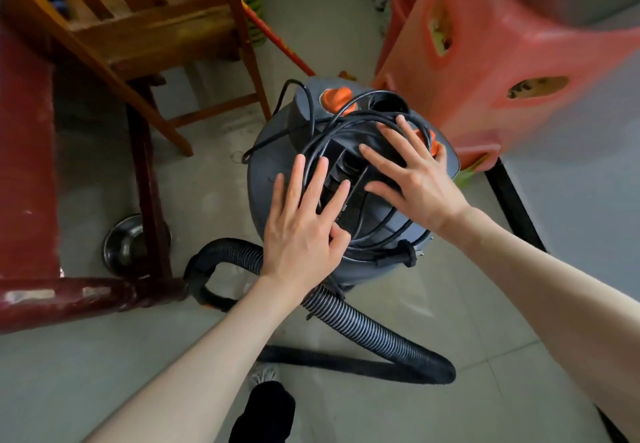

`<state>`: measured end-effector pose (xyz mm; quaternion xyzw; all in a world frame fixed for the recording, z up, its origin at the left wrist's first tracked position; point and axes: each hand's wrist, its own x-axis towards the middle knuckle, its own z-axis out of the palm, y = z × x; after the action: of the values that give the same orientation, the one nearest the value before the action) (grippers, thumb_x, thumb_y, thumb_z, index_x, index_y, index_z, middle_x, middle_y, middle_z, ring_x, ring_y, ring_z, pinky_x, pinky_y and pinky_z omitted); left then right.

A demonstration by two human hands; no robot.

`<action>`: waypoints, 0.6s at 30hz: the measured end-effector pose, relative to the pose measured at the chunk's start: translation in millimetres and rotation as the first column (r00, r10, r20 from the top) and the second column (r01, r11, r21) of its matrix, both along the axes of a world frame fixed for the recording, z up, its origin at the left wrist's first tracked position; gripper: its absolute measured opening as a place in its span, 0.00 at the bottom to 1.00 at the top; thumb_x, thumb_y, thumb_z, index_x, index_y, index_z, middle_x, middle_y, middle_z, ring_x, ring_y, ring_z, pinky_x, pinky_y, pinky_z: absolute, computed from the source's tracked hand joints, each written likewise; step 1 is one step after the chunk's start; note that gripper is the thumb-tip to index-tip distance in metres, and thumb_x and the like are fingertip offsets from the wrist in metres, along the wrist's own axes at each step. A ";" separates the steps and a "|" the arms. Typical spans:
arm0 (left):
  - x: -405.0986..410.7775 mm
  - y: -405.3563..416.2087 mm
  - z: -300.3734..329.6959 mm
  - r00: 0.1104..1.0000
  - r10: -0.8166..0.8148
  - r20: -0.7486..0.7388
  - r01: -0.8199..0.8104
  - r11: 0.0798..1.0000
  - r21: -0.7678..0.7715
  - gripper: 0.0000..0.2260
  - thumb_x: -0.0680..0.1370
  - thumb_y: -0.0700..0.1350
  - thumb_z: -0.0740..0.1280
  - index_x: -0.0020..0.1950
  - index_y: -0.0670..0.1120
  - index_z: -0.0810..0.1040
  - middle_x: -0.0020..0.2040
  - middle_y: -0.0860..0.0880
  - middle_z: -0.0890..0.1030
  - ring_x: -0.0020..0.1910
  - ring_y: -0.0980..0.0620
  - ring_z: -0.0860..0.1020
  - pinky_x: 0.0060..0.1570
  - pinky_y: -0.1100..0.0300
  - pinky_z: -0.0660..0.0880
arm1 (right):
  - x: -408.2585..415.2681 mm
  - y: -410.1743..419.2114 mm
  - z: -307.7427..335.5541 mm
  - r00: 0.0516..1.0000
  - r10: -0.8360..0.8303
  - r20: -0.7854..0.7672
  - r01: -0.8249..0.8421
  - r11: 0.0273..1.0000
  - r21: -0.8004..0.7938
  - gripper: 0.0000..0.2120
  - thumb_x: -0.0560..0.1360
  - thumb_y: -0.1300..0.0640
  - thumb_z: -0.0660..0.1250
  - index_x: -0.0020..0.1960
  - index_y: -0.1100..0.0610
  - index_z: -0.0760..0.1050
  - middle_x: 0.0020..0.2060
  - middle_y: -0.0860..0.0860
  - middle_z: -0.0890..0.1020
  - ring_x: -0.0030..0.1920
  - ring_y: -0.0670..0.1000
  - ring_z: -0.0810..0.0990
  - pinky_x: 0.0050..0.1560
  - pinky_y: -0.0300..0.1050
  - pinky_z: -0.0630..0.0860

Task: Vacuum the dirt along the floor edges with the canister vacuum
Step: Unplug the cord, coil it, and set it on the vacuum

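**Both hands spread over the coiled cord on the vacuum lid**

Your left hand [298, 235] lies flat with its fingers [320, 176] splayed and released, resting across the black power cord [349, 124] looped on top of the canister vacuum [270, 172]. Your right hand [412, 179] is likewise spread open, gripping nothing, its fingertips on the cord loops near an orange latch [433, 141]. The plug [403, 255] hangs at the lid's near edge. The grey vacuum stands on the tiled floor [485, 390], between a wooden chair [145, 27] and a red plastic stool [502, 62]. Its ribbed black hose [367, 325] curls across the floor in front of you. A steel bowl [121, 245] sits under the dark red furniture frame [27, 165] to your left
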<state>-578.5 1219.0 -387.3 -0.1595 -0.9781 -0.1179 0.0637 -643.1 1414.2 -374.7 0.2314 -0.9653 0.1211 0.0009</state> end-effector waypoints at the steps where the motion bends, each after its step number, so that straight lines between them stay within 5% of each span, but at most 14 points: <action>1: -5.6 0.2 -0.5 1.000 0.008 -0.002 -0.008 1.000 -0.006 0.25 0.73 0.44 0.56 0.71 0.47 0.71 0.74 0.40 0.62 0.75 0.37 0.55 0.72 0.38 0.54 | -8.4 -1.8 -0.2 1.000 0.007 -0.004 -0.007 1.000 -0.003 0.25 0.77 0.44 0.62 0.72 0.54 0.70 0.73 0.60 0.65 0.76 0.62 0.55 0.58 0.76 0.62; 8: -40.7 -31.7 -7.0 0.998 0.018 -0.057 -0.017 1.000 0.019 0.24 0.73 0.43 0.56 0.70 0.46 0.72 0.72 0.40 0.67 0.75 0.36 0.55 0.72 0.38 0.52 | -52.2 -32.2 -3.0 0.998 0.059 -0.020 -0.059 0.998 -0.024 0.25 0.78 0.43 0.61 0.71 0.53 0.70 0.74 0.59 0.64 0.76 0.62 0.54 0.59 0.76 0.60; 13: -65.9 -53.7 -1.8 0.999 0.024 0.032 -0.032 0.958 0.285 0.27 0.76 0.43 0.58 0.75 0.45 0.60 0.76 0.41 0.58 0.77 0.41 0.48 0.73 0.53 0.52 | -73.6 -53.7 0.6 0.998 0.053 0.033 -0.052 0.998 -0.033 0.22 0.80 0.45 0.58 0.73 0.50 0.68 0.76 0.57 0.60 0.77 0.60 0.50 0.63 0.75 0.56; 18: -99.2 -56.1 8.5 0.977 0.189 0.100 -0.195 0.979 0.058 0.38 0.77 0.58 0.62 0.77 0.39 0.50 0.76 0.36 0.50 0.76 0.38 0.45 0.72 0.44 0.49 | -72.0 -48.0 -0.9 0.998 0.024 -0.051 -0.029 0.995 -0.095 0.23 0.79 0.49 0.61 0.73 0.55 0.68 0.74 0.59 0.64 0.75 0.66 0.56 0.61 0.79 0.59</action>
<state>-677.8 1162.9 -378.8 -0.0564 -0.9863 -0.1513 0.0340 -715.1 1366.2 -375.6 0.2469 -0.9549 0.1613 0.0346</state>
